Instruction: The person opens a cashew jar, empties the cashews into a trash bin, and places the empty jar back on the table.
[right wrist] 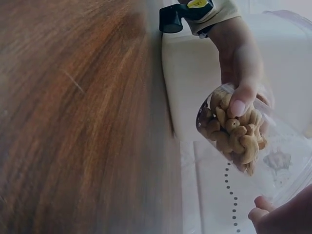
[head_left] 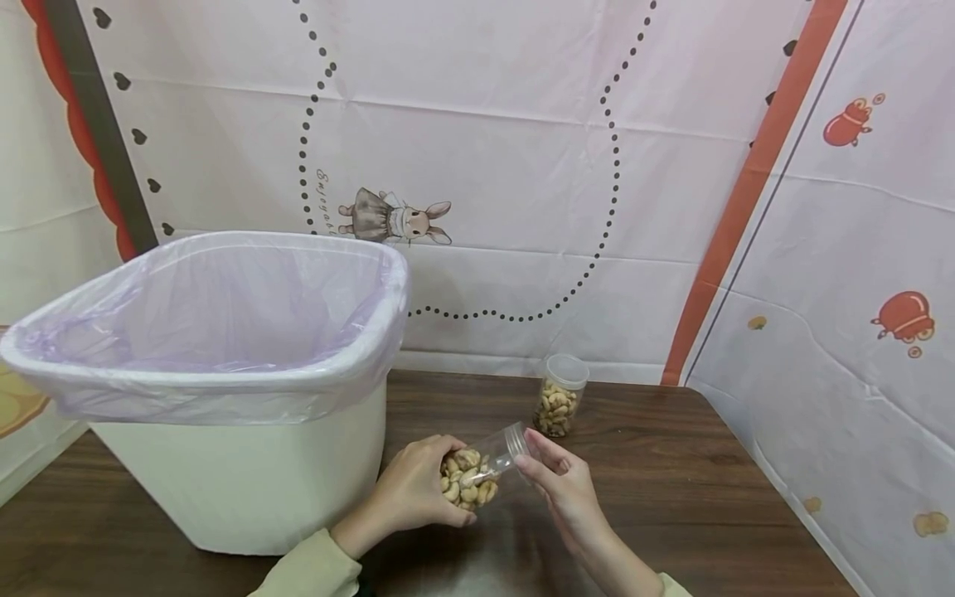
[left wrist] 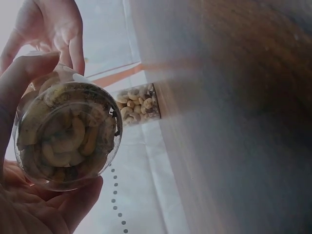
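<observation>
A clear plastic jar of cashews (head_left: 468,479) lies tilted over the table, its mouth end up toward the right. My left hand (head_left: 418,489) grips it round the lower part, thumb and fingers on opposite sides. At the other end, the thumb and fingers of my right hand (head_left: 563,485) pinch the ridged clear rim. In the left wrist view, the jar's round base (left wrist: 68,139) faces the camera with nuts behind it. The right wrist view shows cashews (right wrist: 236,134) gathered in the lower half, with the upper half see-through.
A second lidded jar of cashews (head_left: 555,406) stands upright near the back of the brown wooden table (head_left: 642,464). To the left stands a large white bin (head_left: 254,481) with a pale purple liner (head_left: 224,307) folded over its rim. Printed cloth (head_left: 492,199) hangs behind the table.
</observation>
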{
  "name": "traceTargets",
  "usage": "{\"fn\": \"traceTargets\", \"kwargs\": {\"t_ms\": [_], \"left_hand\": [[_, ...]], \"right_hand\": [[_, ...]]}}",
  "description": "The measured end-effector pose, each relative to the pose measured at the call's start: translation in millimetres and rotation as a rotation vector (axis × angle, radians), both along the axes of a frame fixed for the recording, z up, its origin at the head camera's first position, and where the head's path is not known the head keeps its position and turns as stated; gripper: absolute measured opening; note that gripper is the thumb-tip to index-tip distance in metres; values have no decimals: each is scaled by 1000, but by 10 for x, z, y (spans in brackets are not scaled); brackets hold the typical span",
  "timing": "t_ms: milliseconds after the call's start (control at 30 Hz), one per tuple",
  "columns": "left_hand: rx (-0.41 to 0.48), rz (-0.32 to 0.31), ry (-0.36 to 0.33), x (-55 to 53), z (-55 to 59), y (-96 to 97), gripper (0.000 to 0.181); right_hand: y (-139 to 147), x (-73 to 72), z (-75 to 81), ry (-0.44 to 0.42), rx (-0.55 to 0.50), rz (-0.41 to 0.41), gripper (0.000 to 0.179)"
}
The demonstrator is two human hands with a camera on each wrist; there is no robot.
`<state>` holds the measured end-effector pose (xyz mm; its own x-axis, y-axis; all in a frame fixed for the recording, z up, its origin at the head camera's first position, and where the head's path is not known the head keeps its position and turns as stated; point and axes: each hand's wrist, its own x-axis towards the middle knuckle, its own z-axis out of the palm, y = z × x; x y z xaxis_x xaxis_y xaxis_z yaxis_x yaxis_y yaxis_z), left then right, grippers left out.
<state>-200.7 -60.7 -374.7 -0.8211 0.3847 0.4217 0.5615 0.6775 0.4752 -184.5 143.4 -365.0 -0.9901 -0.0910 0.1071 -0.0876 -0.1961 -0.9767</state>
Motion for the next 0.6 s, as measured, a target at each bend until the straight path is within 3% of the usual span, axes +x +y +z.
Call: {"fn": "traceTargets", "kwargs": {"t_ms": [400,600], "left_hand": [[26,-29,-34,12,19,-17,66],[36,-43,-38,14,22,-22,65]], "right_hand": [[56,-20,-15,67,-27,61,65],[94,-46,-10,81,-38,129,67]]}}
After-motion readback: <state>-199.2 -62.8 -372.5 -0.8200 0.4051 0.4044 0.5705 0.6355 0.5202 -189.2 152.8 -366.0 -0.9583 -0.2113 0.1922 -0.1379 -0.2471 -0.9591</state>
